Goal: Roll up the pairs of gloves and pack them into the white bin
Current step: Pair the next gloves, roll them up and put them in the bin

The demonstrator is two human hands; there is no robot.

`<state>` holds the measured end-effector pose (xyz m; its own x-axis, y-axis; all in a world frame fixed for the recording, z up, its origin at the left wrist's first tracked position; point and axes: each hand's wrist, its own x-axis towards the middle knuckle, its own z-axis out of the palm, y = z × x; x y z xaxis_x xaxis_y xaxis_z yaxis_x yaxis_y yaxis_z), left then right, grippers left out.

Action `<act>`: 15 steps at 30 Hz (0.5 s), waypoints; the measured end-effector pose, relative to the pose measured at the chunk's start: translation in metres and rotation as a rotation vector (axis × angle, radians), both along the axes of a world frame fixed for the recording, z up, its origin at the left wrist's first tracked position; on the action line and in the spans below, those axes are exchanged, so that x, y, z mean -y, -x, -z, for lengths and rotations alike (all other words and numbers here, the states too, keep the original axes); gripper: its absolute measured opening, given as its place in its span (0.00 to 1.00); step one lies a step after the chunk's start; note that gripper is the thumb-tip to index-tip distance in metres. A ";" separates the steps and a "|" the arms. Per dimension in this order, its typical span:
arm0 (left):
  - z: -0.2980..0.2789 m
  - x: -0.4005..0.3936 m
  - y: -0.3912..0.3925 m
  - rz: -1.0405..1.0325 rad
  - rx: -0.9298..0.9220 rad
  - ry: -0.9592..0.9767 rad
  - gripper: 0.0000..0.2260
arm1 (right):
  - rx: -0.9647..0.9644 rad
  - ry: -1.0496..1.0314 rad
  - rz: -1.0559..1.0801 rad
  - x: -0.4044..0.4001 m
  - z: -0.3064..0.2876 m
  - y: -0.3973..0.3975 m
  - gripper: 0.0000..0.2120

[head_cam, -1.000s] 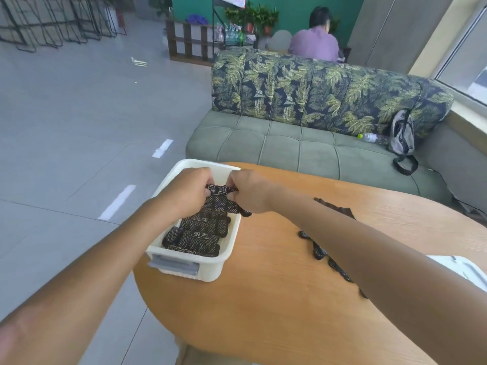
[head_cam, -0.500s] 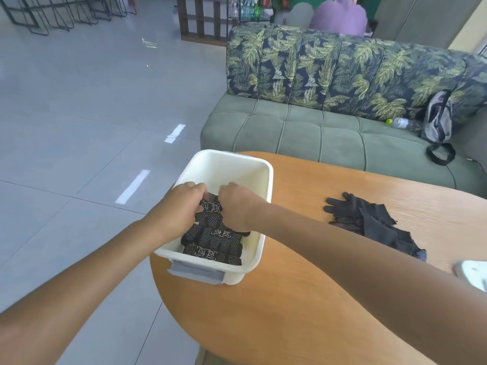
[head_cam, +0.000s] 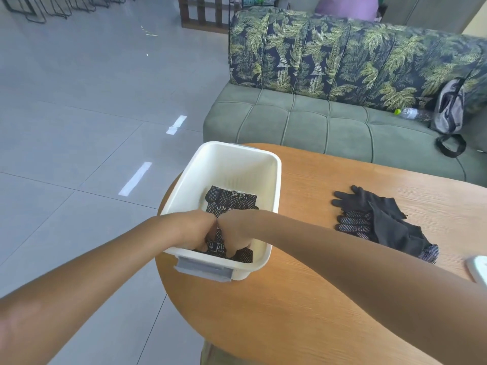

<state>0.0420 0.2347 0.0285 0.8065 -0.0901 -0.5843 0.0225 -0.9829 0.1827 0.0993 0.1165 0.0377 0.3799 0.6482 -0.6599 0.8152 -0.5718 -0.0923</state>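
At the near end of the white plastic bin [head_cam: 274,180], which is sitting on the rounded edge of the light wooden desk [head_cam: 303,299], the person is working both hands side by side, knuckles touching. The left hand [head_cam: 192,230] and the right hand [head_cam: 237,229] are both curling their fingers down around a rolled pair of black gloves with white dot grips [head_cam: 216,246], pressing it into the row along the bin's near wall. The fingertips are partly hiding behind the roll, so how firmly they are gripping is hard to tell.

Just beyond the hands, more rolled black dotted gloves [head_cam: 232,202] are lying packed on the bin floor, and the far part of the bin is showing bare white plastic.

Further right on the desk, well apart from the bin, a loose heap of unrolled black gloves [head_cam: 379,222] is waiting, so the task is looking partly done.

The risk lies in the release: the roll is likely springy, and may unfurl if not wedged tightly against its neighbours. The bin is also overhanging the desk's curved edge slightly, so hard downward pressing near that side could be tipping or sliding it toward the floor.
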 end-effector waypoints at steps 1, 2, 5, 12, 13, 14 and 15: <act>0.002 0.000 0.000 0.006 -0.030 -0.004 0.02 | -0.003 0.016 -0.008 0.000 0.002 0.002 0.08; 0.003 0.001 -0.001 0.015 -0.045 -0.011 0.03 | 0.008 0.026 -0.022 0.001 0.004 0.003 0.08; 0.003 0.004 -0.002 0.032 -0.048 -0.019 0.03 | 0.065 0.040 -0.074 0.003 0.003 0.007 0.11; -0.016 0.008 -0.002 -0.014 0.022 -0.026 0.07 | 0.114 -0.154 -0.046 0.012 -0.022 0.005 0.14; -0.022 0.009 -0.001 -0.030 0.041 -0.016 0.09 | 0.115 -0.168 -0.031 0.014 -0.029 0.004 0.14; -0.029 0.010 -0.001 -0.041 0.062 -0.007 0.11 | 0.124 -0.186 -0.022 0.017 -0.036 0.002 0.11; -0.036 0.012 -0.001 -0.046 0.090 0.006 0.12 | 0.144 -0.197 -0.012 0.020 -0.043 0.000 0.11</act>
